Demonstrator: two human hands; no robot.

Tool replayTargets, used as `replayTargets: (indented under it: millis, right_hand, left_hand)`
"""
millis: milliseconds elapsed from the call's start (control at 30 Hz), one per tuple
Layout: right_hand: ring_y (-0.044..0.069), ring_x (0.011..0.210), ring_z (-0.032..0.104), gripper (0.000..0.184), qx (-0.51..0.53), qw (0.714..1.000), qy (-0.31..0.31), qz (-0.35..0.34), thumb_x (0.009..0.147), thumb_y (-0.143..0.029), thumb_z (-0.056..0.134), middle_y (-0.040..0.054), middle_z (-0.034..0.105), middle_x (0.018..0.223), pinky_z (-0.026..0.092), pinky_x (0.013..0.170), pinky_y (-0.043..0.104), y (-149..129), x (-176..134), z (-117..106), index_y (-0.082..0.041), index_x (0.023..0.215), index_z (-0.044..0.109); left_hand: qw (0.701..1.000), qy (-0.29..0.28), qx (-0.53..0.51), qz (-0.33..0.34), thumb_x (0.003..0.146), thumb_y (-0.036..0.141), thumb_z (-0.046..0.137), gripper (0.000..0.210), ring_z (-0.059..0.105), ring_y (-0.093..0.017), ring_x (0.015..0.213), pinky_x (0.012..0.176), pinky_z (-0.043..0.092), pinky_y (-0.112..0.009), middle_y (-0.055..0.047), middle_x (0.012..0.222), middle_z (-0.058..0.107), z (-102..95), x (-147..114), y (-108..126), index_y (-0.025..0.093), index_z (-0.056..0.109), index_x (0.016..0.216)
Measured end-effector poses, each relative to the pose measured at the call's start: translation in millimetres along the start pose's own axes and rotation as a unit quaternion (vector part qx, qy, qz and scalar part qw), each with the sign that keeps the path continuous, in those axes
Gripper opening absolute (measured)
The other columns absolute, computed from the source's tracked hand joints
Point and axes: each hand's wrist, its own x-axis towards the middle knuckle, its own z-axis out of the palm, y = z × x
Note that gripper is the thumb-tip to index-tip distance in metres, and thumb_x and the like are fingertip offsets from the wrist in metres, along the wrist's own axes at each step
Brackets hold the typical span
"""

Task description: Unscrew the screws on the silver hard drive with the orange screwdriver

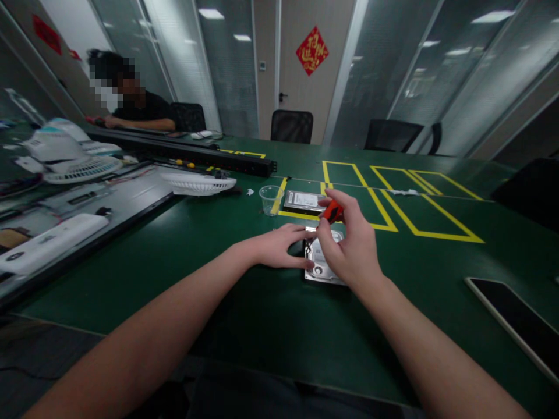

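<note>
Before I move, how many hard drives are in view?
2. The near drive touches the left hand; the far drive lies beyond it, beside the plastic cup. Others may be hidden.

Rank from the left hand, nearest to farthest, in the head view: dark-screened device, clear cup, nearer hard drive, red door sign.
1. Nearer hard drive: touching the left hand.
2. Clear cup: just beyond it.
3. Dark-screened device: far right.
4. Red door sign: beyond the table.
</note>
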Motion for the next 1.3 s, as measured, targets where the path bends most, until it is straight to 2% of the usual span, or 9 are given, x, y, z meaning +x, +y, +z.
replayTargets:
  millis: [200,533,767,967,1067,1300]
  right_hand:
    - [0.035,0.129,0.090,0.061,0.014,1.000,-0.001,-0.005,0.113,-0.017,0.069,0.0148,0.089,0.153,0.078,0.115,0.061,1.1,-2.0,1.3,-0.032,0.172,0.066]
    - [0.035,0.124,0.086,0.048,-0.034,0.999,0.007,-0.036,0.117,-0.024,0.079,0.0117,0.086,0.142,0.078,0.107,0.056,-0.4,3.7,-0.8,-0.034,0.164,0.076]
    - [0.031,0.116,0.085,0.049,-0.038,0.998,0.017,-0.038,0.118,-0.022,0.079,0.0096,0.085,0.134,0.078,0.101,0.050,-0.3,3.5,0.9,-0.034,0.165,0.078]
    - [0.033,0.124,0.088,0.059,-0.029,0.999,0.002,-0.027,0.118,-0.020,0.072,0.0106,0.089,0.144,0.080,0.110,0.056,1.7,2.8,1.8,-0.034,0.176,0.071]
    - [0.035,0.129,0.089,0.061,-0.022,1.000,-0.002,-0.015,0.118,-0.021,0.072,0.0128,0.089,0.153,0.079,0.117,0.062,3.3,1.1,1.8,-0.035,0.178,0.069]
    - [0.036,0.129,0.092,0.058,-0.011,1.000,0.011,-0.008,0.120,-0.021,0.071,0.0156,0.089,0.161,0.080,0.116,0.062,3.2,-1.1,3.4,-0.035,0.176,0.066]
  left_hand:
    - [1.000,-0.006,-0.001,-0.008,0.112,0.084,0.092,0.100,0.046,-0.052,0.195,0.161,0.039,-0.074,-0.017,0.208,0.054,-1.6,-0.5,3.1,0.035,0.062,0.194]
    - [1.000,0.012,-0.004,0.001,0.109,0.086,0.094,0.103,0.056,-0.055,0.188,0.155,0.048,-0.076,-0.020,0.203,0.059,2.8,1.5,-2.6,0.034,0.065,0.193]
    - [1.000,0.001,0.006,0.000,0.112,0.085,0.091,0.102,0.053,-0.053,0.191,0.157,0.044,-0.075,-0.021,0.204,0.059,-0.1,0.8,0.1,0.032,0.063,0.194]
    - [1.000,-0.001,0.004,-0.003,0.111,0.084,0.092,0.102,0.051,-0.051,0.193,0.160,0.042,-0.071,-0.021,0.203,0.060,-0.1,0.7,1.3,0.029,0.064,0.192]
    - [1.000,-0.001,0.006,-0.004,0.111,0.088,0.089,0.104,0.049,-0.052,0.194,0.160,0.041,-0.074,-0.022,0.204,0.058,0.8,0.4,-0.8,0.028,0.064,0.192]
    - [1.000,-0.007,0.002,-0.012,0.112,0.090,0.087,0.105,0.046,-0.053,0.195,0.161,0.038,-0.077,-0.020,0.207,0.055,-0.3,-0.8,-0.1,0.031,0.062,0.194]
